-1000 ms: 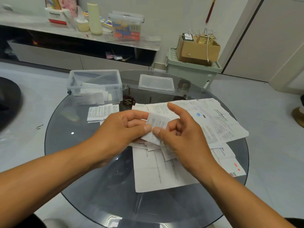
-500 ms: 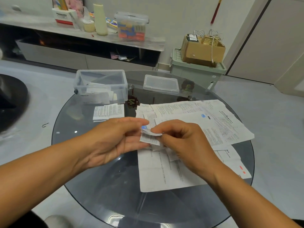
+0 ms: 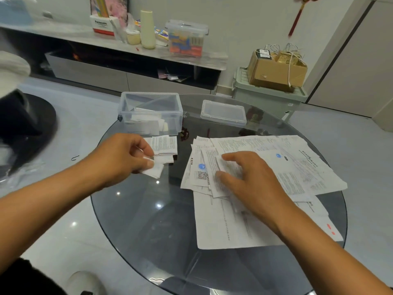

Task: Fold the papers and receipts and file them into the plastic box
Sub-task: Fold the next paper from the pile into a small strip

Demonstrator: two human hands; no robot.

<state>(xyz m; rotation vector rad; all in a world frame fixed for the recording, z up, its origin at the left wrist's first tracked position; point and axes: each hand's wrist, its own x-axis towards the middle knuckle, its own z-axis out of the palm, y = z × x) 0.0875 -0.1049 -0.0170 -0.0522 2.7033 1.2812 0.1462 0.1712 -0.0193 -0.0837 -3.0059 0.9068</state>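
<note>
- My left hand (image 3: 125, 158) has its fingers curled in, thumb and fingertips pinching a small folded receipt (image 3: 153, 170) by one end; most of the slip sticks out past my fingertips, hanging just above the glass table (image 3: 148, 220).
- Just beyond that pinch lies a small stack of folded slips (image 3: 164, 146), and past the stack stands the open plastic box (image 3: 151, 112), with a few folded papers already leaning inside it.
- The box's lid (image 3: 223, 112) sits off to the right of the box, so nothing blocks the opening.
- My right hand (image 3: 244, 177) is spread loosely on the pile of loose papers (image 3: 265, 167), across the table from my pinch; its fingertips touch the topmost sheets and it grips nothing.
- The step in hand, as I judge it, is carrying this folded receipt forward to the box, while the right hand picks out the next sheet.
- To do it well I should keep the pinch firm on the fold so the slip does not spring open, and lift it clear of the stack in front so I do not scatter those slips.
- I would drop it in edge-down, upright beside the papers already there, so that later pieces fit.
- The right hand should hold the pile down lightly; pulling one sheet could drag the others toward the table's edge.
- Much is left to do: the pile is large and mostly unfolded.
</note>
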